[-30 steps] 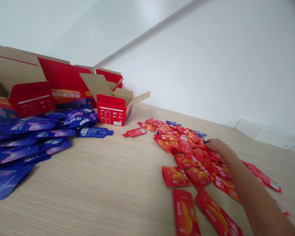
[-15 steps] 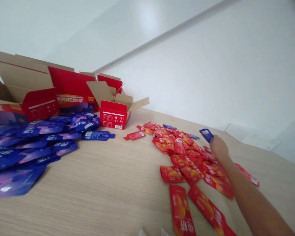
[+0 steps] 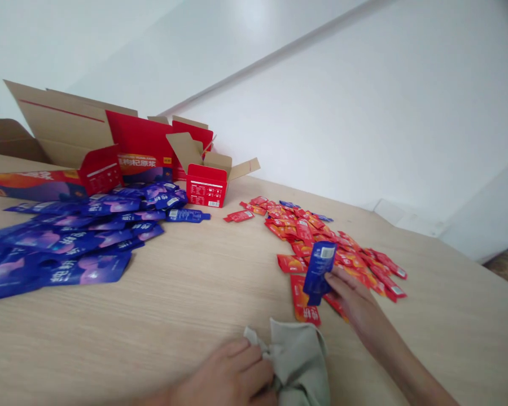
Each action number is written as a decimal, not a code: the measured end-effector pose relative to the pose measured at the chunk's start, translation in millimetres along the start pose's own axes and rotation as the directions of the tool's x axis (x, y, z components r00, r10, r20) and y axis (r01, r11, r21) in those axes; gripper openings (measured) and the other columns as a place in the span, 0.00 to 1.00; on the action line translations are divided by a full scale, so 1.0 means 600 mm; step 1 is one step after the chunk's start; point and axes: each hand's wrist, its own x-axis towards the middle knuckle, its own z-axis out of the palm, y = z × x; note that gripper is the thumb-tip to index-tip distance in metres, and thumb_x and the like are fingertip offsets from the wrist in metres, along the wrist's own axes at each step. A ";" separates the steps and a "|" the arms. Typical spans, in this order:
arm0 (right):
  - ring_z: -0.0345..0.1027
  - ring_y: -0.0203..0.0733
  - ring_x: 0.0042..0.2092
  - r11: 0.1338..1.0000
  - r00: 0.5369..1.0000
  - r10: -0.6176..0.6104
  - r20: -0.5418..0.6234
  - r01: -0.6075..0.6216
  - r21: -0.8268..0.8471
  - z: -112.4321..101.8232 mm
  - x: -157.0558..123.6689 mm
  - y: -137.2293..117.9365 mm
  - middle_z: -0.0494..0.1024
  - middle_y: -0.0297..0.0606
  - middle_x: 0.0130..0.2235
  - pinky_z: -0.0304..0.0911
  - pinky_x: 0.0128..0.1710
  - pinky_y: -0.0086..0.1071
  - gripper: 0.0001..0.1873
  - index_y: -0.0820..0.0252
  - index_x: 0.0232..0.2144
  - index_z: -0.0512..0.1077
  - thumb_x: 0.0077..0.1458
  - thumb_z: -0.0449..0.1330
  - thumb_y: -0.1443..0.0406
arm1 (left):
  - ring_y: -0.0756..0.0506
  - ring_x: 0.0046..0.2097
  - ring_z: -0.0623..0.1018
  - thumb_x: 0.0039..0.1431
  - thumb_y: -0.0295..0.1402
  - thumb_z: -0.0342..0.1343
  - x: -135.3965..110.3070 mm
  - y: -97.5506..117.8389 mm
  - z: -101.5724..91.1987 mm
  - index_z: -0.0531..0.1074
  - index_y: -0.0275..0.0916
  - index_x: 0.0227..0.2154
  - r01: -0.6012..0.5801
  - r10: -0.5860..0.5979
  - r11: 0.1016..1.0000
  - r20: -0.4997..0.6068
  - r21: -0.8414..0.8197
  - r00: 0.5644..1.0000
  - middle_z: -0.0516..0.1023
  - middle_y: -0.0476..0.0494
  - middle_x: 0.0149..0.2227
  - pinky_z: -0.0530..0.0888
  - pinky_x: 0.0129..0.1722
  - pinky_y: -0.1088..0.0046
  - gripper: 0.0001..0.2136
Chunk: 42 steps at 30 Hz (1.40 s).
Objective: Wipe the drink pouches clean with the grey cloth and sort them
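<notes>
Right hand [image 3: 355, 299] has its grip clamped on a blue sachet [image 3: 319, 272] above the red sachets [image 3: 309, 237]; left hand [image 3: 224, 378] is on a grey cloth [image 3: 296, 361], grip unclear!

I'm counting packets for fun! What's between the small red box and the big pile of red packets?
One loose red sachet lies on the wooden table between the small red box and the red sachet pile, in the head view.

"Where's this camera?"

"Worn on the person's head, facing forward and down over a light wood desk [image 3: 203, 299], the picture tilted."

"How near?"

"Very close at the bottom edge, where the left hand [image 3: 226, 378] and right hand [image 3: 355, 299] show. Red cardboard cartons [image 3: 144, 135] sit farther off, upper left, before a white wall [image 3: 364, 113]."
</notes>
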 end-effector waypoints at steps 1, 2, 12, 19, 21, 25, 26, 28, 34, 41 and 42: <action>0.74 0.46 0.40 0.999 0.999 0.032 0.014 -0.033 0.033 0.017 -0.024 0.002 0.84 0.35 0.42 0.69 0.38 0.34 0.24 0.51 0.44 0.83 0.51 0.73 0.46 | 0.46 0.45 0.76 0.66 0.38 0.62 0.000 0.003 -0.008 0.71 0.45 0.38 -0.021 0.020 1.000 0.013 0.005 1.000 0.78 0.50 0.43 0.70 0.49 0.68 0.06; 0.73 0.43 0.37 0.996 0.998 0.057 0.033 -0.059 0.069 0.033 -0.045 0.003 0.83 0.34 0.39 0.68 0.35 0.32 0.24 0.51 0.44 0.83 0.49 0.74 0.46 | 0.46 0.43 0.75 0.65 0.39 0.64 -0.001 0.005 -0.014 0.70 0.44 0.36 -0.028 0.028 1.000 0.018 0.005 0.999 0.78 0.49 0.42 0.70 0.47 0.67 0.09; 0.70 0.36 0.29 0.945 0.947 0.063 0.316 -0.158 0.286 0.143 -0.171 -0.052 0.80 0.34 0.31 0.66 0.27 0.27 0.22 0.57 0.39 0.81 0.51 0.74 0.48 | 0.42 0.47 0.72 0.68 0.50 0.52 -0.020 0.018 -0.081 0.68 0.41 0.47 0.318 -0.440 0.619 0.019 -0.718 0.898 0.74 0.42 0.45 0.69 0.50 0.62 0.17; 0.77 0.38 0.29 0.978 0.921 0.055 0.385 -0.127 0.166 0.201 -0.204 -0.061 0.79 0.34 0.37 0.73 0.26 0.30 0.29 0.59 0.40 0.74 0.50 0.73 0.44 | 0.51 0.28 0.68 0.69 0.56 0.51 -0.020 0.016 -0.098 0.69 0.40 0.47 0.478 -0.606 0.219 0.265 -0.851 0.750 0.73 0.51 0.32 0.66 0.27 0.75 0.23; 0.77 0.39 0.30 0.997 0.935 -0.024 0.353 -0.002 0.072 0.196 -0.203 -0.061 0.79 0.35 0.40 0.74 0.29 0.33 0.29 0.57 0.46 0.72 0.54 0.70 0.44 | 0.51 0.30 0.69 0.66 0.58 0.53 -0.027 0.005 -0.105 0.69 0.39 0.47 0.502 -0.634 0.154 0.304 -0.851 0.711 0.74 0.49 0.34 0.67 0.28 0.76 0.25; 0.74 0.53 0.54 0.840 0.890 -0.251 0.380 0.395 -0.371 0.163 -0.200 -0.053 0.77 0.45 0.56 0.70 0.55 0.49 0.41 0.53 0.60 0.70 0.49 0.75 0.45 | 0.53 0.26 0.66 0.64 0.59 0.55 -0.058 -0.037 -0.125 0.69 0.40 0.46 0.587 -0.679 0.075 0.389 -0.806 0.622 0.73 0.51 0.32 0.63 0.24 0.78 0.25; 0.70 0.57 0.60 0.762 0.865 -0.262 0.428 0.457 -0.459 0.155 -0.202 -0.049 0.75 0.47 0.59 0.65 0.61 0.52 0.44 0.53 0.60 0.71 0.45 0.76 0.44 | 0.54 0.24 0.64 0.64 0.59 0.55 -0.068 -0.050 -0.128 0.69 0.39 0.45 0.616 -0.672 0.064 0.422 -0.785 0.608 0.72 0.53 0.30 0.60 0.22 0.79 0.25; 0.64 0.61 0.65 0.657 0.824 -0.226 0.519 0.522 -0.543 0.140 -0.209 -0.043 0.73 0.48 0.63 0.57 0.67 0.55 0.49 0.54 0.61 0.73 0.41 0.77 0.41 | 0.56 0.20 0.62 0.62 0.60 0.58 -0.089 -0.073 -0.128 0.69 0.38 0.41 0.674 -0.624 0.059 0.500 -0.736 0.601 0.69 0.55 0.25 0.56 0.18 0.80 0.26; 0.56 0.62 0.70 0.566 0.734 -0.131 0.667 0.608 -0.557 0.106 -0.236 -0.042 0.64 0.41 0.71 0.49 0.71 0.55 0.56 0.43 0.70 0.62 0.42 0.74 0.38 | 0.55 0.18 0.69 0.61 0.58 0.61 -0.126 -0.091 -0.114 0.64 0.41 0.50 0.764 -0.465 0.080 0.654 -0.640 0.597 0.73 0.56 0.27 0.57 0.15 0.82 0.27; 0.66 0.56 0.61 0.516 0.731 -0.057 0.680 0.605 -0.606 0.108 -0.222 -0.034 0.73 0.37 0.62 0.61 0.62 0.51 0.31 0.41 0.59 0.72 0.55 0.71 0.49 | 0.51 0.19 0.71 0.63 0.59 0.56 -0.137 -0.055 -0.118 0.28 0.52 0.72 0.858 -0.572 0.209 0.653 -0.469 0.497 0.74 0.57 0.30 0.67 0.15 0.80 0.49; 0.68 0.54 0.58 0.506 0.747 -0.062 0.662 0.595 -0.624 0.109 -0.217 -0.034 0.75 0.37 0.58 0.63 0.59 0.49 0.25 0.43 0.56 0.73 0.58 0.70 0.54 | 0.51 0.20 0.72 0.64 0.58 0.55 -0.139 -0.051 -0.118 0.26 0.52 0.72 0.871 -0.579 0.232 0.658 -0.434 0.482 0.75 0.56 0.30 0.67 0.15 0.80 0.49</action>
